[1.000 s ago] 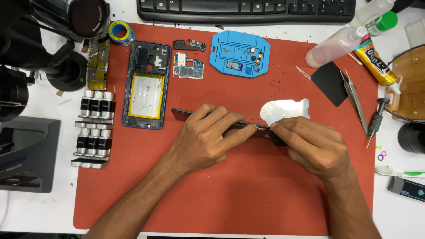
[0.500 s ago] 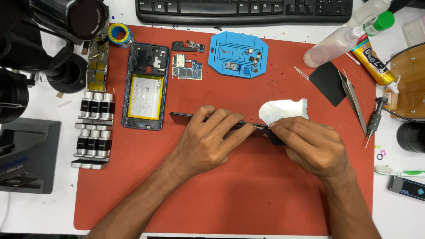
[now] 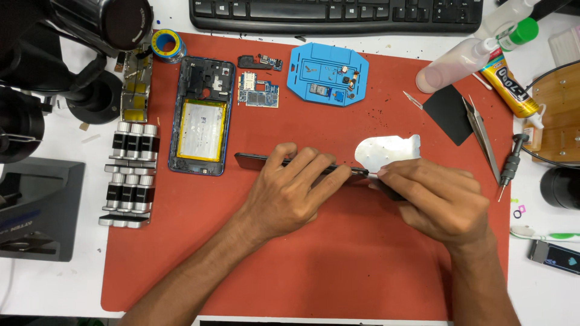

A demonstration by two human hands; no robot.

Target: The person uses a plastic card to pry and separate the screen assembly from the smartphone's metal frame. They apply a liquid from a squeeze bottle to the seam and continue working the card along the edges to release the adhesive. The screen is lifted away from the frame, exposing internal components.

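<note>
- Left hand (image 3: 290, 193) lies flat-ish over a dark, slim phone part (image 3: 254, 160), fingers curled over its top edge and pressing it down onto the red mat (image 3: 338, 265); only the part's left end shows past the fingers.
- Right hand (image 3: 438, 199) pinched shut on a thin metal pry sheet (image 3: 386, 152) – the rounded silver blade sticks up and left from the fingers, its lower edge meeting the phone part's right end.
- Key relation: phone part's long axis runs left–right across the mat, w/ a slight drop to the right. Pry sheet sits at the right end, so right hand is nearer that end; left hand covers the middle.
- Whether the blade is actually in the seam – can't tell, fingers hide it.
- Around: opened phone frame w/ battery (image 3: 202, 118) just above-left, blue parts tray (image 3: 329, 75) above, tweezers (image 3: 480, 136) and small screwdriver (image 3: 510, 166) to the right, keyboard (image 3: 338, 12) at the bench's far edge.
</note>
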